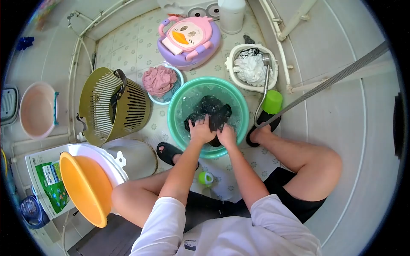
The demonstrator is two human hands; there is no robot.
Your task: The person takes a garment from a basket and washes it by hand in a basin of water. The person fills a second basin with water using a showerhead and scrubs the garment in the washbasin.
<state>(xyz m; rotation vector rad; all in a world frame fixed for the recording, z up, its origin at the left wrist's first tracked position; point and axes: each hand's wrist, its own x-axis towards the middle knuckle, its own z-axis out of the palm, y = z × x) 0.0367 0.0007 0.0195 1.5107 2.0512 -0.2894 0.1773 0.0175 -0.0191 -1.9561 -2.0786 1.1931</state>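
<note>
Black wet clothing [209,112] lies bunched in water inside a green basin [172,100] on the floor between my feet. My left hand [202,130] rests on the near left part of the clothing, its fingers stretched out and apart. Close beside it, my right hand [226,135] is closed on the near edge of the same black clothing; its fingertips are partly hidden. Some suds or bubbles show on the water around the cloth.
Behind the green basin stand a small blue basin [181,77] with pink cloth and a white basin [230,64] with white clothing. A shower head [266,59] hangs over the latter. An olive basket [136,106] is at left; a green cup [272,102] sits right.
</note>
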